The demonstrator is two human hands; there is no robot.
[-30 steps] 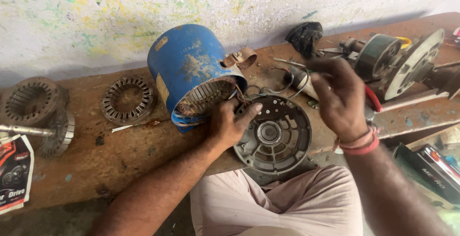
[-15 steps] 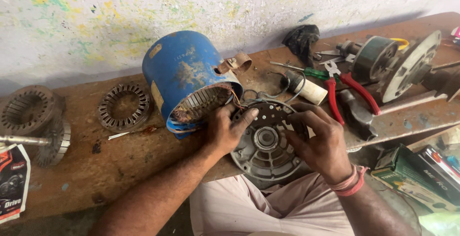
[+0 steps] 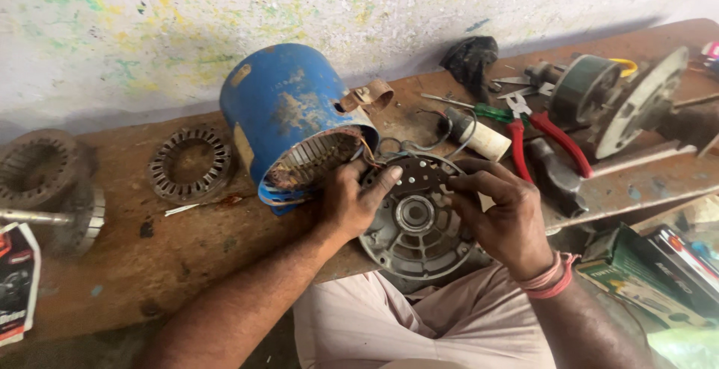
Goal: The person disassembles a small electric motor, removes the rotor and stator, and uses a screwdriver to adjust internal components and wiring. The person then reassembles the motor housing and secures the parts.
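- The left hand (image 3: 352, 204) rests against the open mouth of the blue motor shell (image 3: 292, 122), thumb and fingers pinching the left end of a small dark plate (image 3: 419, 178).
- The right hand (image 3: 505, 215) grips the right end of the same plate with curled fingers; a pink band sits on its wrist.
- The plate lies across the top of a round grey end cover (image 3: 408, 238), which leans at the bench (image 3: 150, 264) edge above the person's lap.
- Thin wires (image 3: 386, 156) run from the shell's windings toward the plate.
- The shell lies on its side, mouth facing the person, with copper windings showing inside.
- Behind the cover lie a white cylinder (image 3: 483, 137), a green-handled screwdriver (image 3: 479, 111) and red-handled pliers (image 3: 547, 137).
- At far right sits a rotor assembly (image 3: 622, 103) with a disc.
- To the left lie a ring of laminations (image 3: 187, 163) and, well apart, a second stator (image 3: 41, 167) with a shaft.
- Boxes (image 3: 644, 272) sit at lower right, below the bench.
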